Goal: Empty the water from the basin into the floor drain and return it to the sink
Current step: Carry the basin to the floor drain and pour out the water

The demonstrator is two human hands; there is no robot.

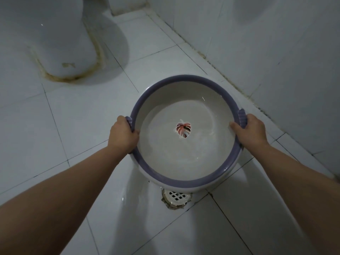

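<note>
A round white basin with a purple rim [184,78] hangs level over the tiled floor, held on both sides. Clear water lies in its bottom over a red leaf print [183,130]. My left hand [122,135] grips the left handle, thumb inside the rim. My right hand [251,130] grips the right handle the same way. A white grated floor drain [177,196] shows just below the basin's near edge, partly hidden by it. The sink is out of view.
A white toilet base [60,46] with stained sealant stands at the upper left. A white tiled wall [276,52] runs along the right, meeting the floor in a diagonal seam. White floor tiles [73,116] surround the basin.
</note>
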